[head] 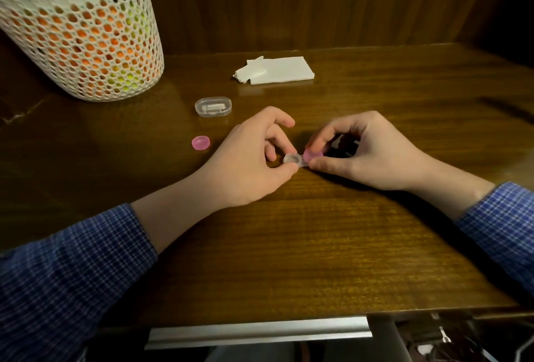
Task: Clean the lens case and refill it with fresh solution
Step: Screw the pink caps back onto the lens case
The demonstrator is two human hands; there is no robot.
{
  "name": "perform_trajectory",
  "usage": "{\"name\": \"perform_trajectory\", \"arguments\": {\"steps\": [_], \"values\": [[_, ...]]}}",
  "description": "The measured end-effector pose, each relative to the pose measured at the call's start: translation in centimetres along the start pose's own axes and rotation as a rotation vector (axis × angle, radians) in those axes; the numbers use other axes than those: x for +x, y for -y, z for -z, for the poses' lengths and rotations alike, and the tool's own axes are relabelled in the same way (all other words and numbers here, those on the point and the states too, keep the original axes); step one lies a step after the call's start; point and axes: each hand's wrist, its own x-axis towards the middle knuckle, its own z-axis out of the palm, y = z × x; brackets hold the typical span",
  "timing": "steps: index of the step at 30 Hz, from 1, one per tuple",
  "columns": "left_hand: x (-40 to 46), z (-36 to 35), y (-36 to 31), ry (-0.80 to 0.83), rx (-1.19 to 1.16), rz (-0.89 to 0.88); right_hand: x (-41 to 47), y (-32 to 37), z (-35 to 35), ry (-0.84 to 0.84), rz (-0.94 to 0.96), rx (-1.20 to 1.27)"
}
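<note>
A small clear lens case [292,158] rests on the brown wooden table [318,231] between my two hands. My left hand [254,159] pinches its uncapped left well between thumb and fingers. My right hand [367,150] has thumb and fingertips closed on the pink cap [313,154] that sits on the right well. A second pink cap [200,142] lies loose on the table, apart, to the left of my left hand. No solution bottle is in view.
A clear oval plastic box [213,106] with small white parts lies behind my left hand. Folded white tissues [276,70] sit further back. A white mesh basket [83,35] full of orange and yellow things stands at the back left. The table's front edge [260,330] is near me.
</note>
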Motion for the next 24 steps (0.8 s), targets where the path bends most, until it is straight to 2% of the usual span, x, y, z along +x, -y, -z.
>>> {"name": "perform_trajectory", "arguments": {"steps": [6, 12, 19, 24], "values": [[-0.02, -0.05, 0.1, -0.002, -0.005, -0.003, -0.06, -0.17, 0.4, 0.05, 0.025, -0.006], [0.01, -0.1, 0.22, -0.011, -0.01, -0.011, -0.11, 0.03, -0.21, -0.019, 0.032, -0.058], [-0.03, -0.1, 0.34, -0.009, -0.012, -0.005, -0.24, -0.07, 0.16, 0.022, 0.048, -0.056], [-0.09, -0.09, 0.36, -0.013, -0.021, -0.009, -0.07, 0.14, -0.46, -0.048, 0.048, -0.089]]}}
